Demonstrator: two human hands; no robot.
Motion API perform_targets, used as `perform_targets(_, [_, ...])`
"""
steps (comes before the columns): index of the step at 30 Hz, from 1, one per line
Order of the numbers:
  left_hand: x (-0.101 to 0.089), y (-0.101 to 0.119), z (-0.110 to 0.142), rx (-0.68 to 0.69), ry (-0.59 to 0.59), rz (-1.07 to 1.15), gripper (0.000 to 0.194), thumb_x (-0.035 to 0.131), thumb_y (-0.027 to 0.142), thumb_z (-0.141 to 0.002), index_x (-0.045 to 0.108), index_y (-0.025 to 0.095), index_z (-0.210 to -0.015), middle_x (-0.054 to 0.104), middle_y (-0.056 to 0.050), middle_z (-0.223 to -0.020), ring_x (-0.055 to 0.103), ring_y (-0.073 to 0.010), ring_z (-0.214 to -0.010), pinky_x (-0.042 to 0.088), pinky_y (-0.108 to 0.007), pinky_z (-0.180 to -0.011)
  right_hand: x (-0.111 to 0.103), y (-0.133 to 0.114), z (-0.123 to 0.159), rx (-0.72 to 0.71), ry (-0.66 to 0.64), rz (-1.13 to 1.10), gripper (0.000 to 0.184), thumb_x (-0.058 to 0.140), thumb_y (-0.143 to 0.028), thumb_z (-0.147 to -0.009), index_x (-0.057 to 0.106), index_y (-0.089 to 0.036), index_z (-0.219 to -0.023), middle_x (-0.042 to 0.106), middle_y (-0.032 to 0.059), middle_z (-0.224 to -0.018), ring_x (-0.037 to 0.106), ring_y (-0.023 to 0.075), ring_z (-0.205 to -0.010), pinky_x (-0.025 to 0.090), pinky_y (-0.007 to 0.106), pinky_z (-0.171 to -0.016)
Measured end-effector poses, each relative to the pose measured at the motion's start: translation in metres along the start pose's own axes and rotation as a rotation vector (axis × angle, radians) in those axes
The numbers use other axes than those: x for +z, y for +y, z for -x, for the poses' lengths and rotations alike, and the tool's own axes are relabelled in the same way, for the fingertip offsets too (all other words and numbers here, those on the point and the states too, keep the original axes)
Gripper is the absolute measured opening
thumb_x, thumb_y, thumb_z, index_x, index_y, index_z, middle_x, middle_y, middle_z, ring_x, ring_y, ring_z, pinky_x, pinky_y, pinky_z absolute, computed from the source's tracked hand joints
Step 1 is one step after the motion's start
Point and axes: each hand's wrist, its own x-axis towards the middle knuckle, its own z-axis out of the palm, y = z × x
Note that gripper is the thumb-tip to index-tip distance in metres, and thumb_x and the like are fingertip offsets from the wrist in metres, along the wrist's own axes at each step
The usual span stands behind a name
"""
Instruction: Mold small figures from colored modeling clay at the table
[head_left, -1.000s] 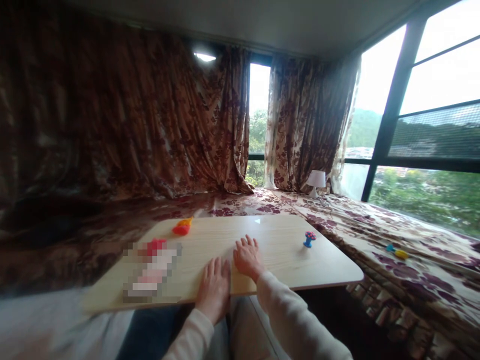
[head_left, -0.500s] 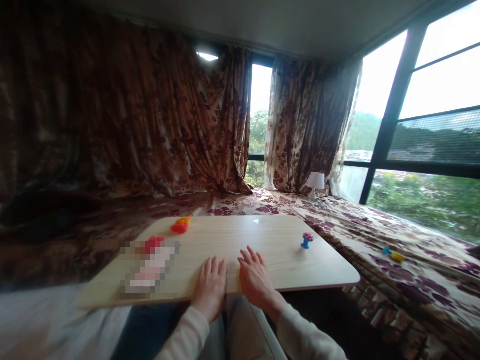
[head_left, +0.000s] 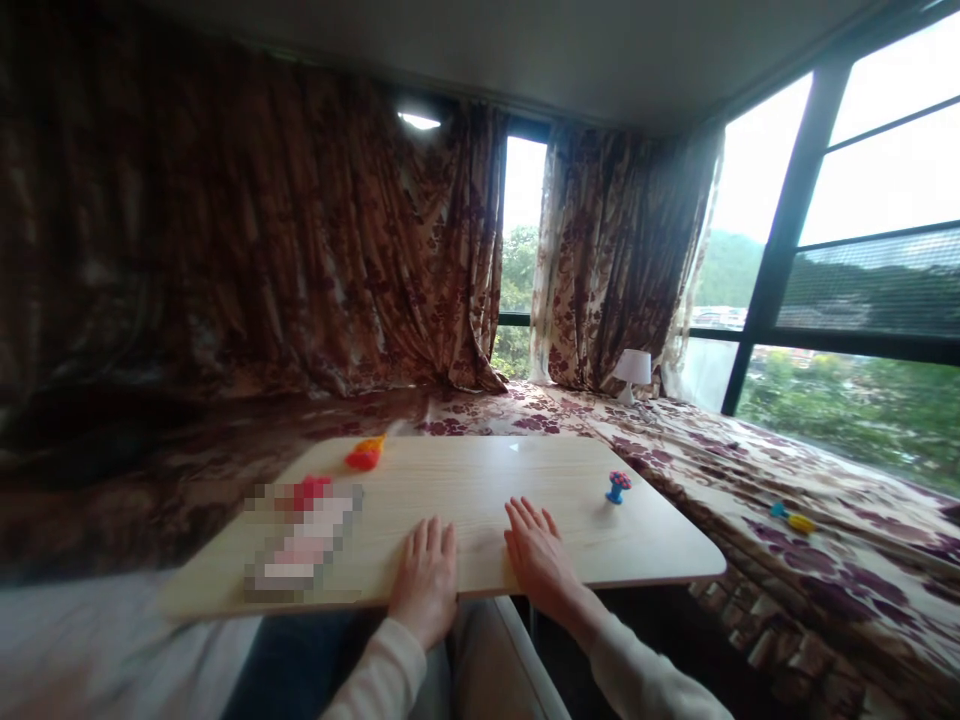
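My left hand lies flat at the near edge of a small light-wood table, holding nothing. My right hand, also empty, rests on the tabletop to its right with the fingers stretched forward. Beyond the right hand, toward the table's right side, stands a blue mushroom-shaped toy with a spotted red cap. On the far left of the top is a red and orange toy. A red object lies nearer, partly covered by a pixelated patch that hides what is there.
A flower-patterned cover spreads around the table, with a blue and yellow toy on it at the right. A white lamp stands at the back near the windows. Patterned curtains hang behind.
My right hand has slid to the right across the tabletop, away from my left hand. The left hand stays in about the same place, and the toys have not moved.
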Motion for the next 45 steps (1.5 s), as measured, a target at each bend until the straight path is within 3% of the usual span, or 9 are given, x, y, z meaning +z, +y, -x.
perform_targets(4, [0.003,-0.002,0.001,0.009,-0.001,0.006,0.065,0.044,0.017,-0.071,0.033,0.009,-0.135,0.034,-0.018,-0.141,0.025,-0.0309,-0.131,0.019,-0.042,-0.106,0.008,-0.023,0.011,-0.1,0.01,-0.02,0.047,0.03,-0.018,-0.085,0.043,-0.012,-0.13,0.034,0.0076,-0.143,0.017,0.0224,-0.135,0.017,0.038,-0.107])
perform_targets(9, [0.01,-0.004,-0.001,0.029,0.027,0.003,0.068,0.047,0.02,-0.07,0.031,0.01,-0.135,0.035,-0.019,-0.14,0.026,-0.0318,-0.131,0.019,-0.042,-0.107,0.014,-0.048,-0.029,-0.124,0.006,0.01,0.045,0.029,-0.026,-0.088,0.044,-0.013,-0.129,0.047,0.0114,-0.133,0.025,0.0256,-0.132,0.012,0.046,-0.106])
perform_targets(15, [0.008,-0.003,-0.002,0.024,0.021,0.012,0.065,0.045,0.019,-0.071,0.034,0.009,-0.134,0.035,-0.02,-0.14,0.026,-0.0323,-0.13,0.019,-0.042,-0.107,0.007,-0.026,-0.062,0.049,-0.069,0.039,0.046,0.034,-0.038,-0.088,0.045,-0.017,-0.128,0.042,0.012,-0.137,0.026,0.0273,-0.131,0.016,0.051,-0.104])
perform_targets(21, [0.007,-0.002,-0.001,-0.012,0.007,0.068,0.063,0.043,0.021,-0.074,0.033,0.009,-0.135,0.032,-0.019,-0.142,0.023,-0.032,-0.132,0.017,-0.043,-0.108,-0.006,0.002,-0.02,0.021,-0.07,0.014,0.046,0.023,-0.033,-0.092,0.042,-0.019,-0.131,0.042,0.0056,-0.138,0.024,0.0236,-0.133,0.02,0.046,-0.105])
perform_targets(28, [0.004,0.0,0.0,-0.013,-0.028,0.102,0.063,0.044,0.023,-0.075,0.03,0.009,-0.136,0.03,-0.021,-0.142,0.02,-0.0332,-0.133,0.017,-0.045,-0.108,0.007,-0.038,-0.004,-0.234,-0.007,-0.024,0.043,0.027,-0.027,-0.091,0.046,-0.021,-0.129,0.045,0.0034,-0.136,0.021,0.0214,-0.134,0.014,0.039,-0.107])
perform_targets(32, [0.002,0.0,0.0,-0.012,-0.054,0.108,0.065,0.044,0.026,-0.076,0.028,0.009,-0.136,0.03,-0.021,-0.142,0.021,-0.0338,-0.132,0.018,-0.047,-0.107,0.014,-0.052,-0.048,-0.103,0.001,0.021,0.043,0.032,-0.029,-0.089,0.045,-0.018,-0.129,0.048,0.0082,-0.133,0.026,0.0242,-0.131,0.013,0.044,-0.106])
perform_targets(35, [0.002,0.0,0.0,-0.008,-0.049,0.101,0.068,0.046,0.028,-0.074,0.029,0.007,-0.136,0.029,-0.022,-0.142,0.02,-0.0354,-0.132,0.017,-0.047,-0.107,0.012,-0.035,-0.068,0.07,-0.058,0.023,0.047,0.031,-0.036,-0.09,0.041,-0.017,-0.132,0.045,0.0093,-0.135,0.027,0.0258,-0.131,0.02,0.048,-0.104])
perform_targets(40, [0.003,0.001,0.002,-0.019,-0.005,0.112,0.067,0.046,0.028,-0.073,0.031,0.007,-0.135,0.028,-0.021,-0.143,0.019,-0.0342,-0.133,0.016,-0.047,-0.108,0.003,0.001,-0.036,0.146,-0.099,0.038,0.047,0.024,-0.033,-0.091,0.042,-0.017,-0.131,0.04,0.0063,-0.139,0.025,0.0224,-0.132,0.022,0.044,-0.105])
perform_targets(45, [-0.001,0.002,0.002,-0.018,-0.022,0.115,0.064,0.042,0.027,-0.075,0.031,0.006,-0.135,0.03,-0.021,-0.143,0.021,-0.0327,-0.133,0.016,-0.047,-0.108,0.005,-0.018,-0.001,0.007,-0.059,0.083,0.049,0.027,-0.023,-0.087,0.039,-0.015,-0.134,0.033,0.0042,-0.143,0.019,0.0209,-0.135,0.019,0.037,-0.107])
